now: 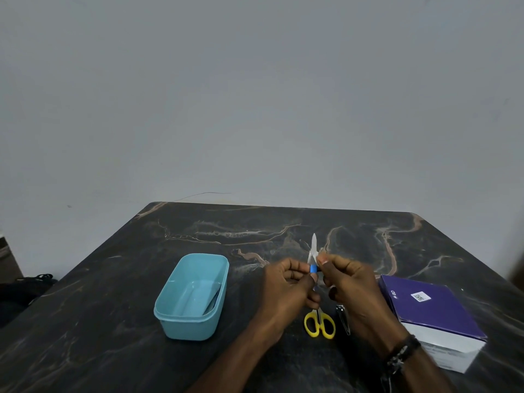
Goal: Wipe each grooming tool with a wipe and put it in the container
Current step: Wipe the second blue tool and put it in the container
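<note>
A small blue-and-white packet (313, 258), apparently a wipe sachet, is held upright above the dark marbled surface (283, 231), pinched between both hands: the left hand (286, 285) grips its blue lower part, the right hand (347, 282) pinches its upper edge. Below them lie yellow-handled scissors (319, 324) and, just beside, a metal nail clipper (343, 319). The teal container (167, 310) sits to the left, 1 flat tool (214, 300) inside. A purple box (431, 310) stands right.
</note>
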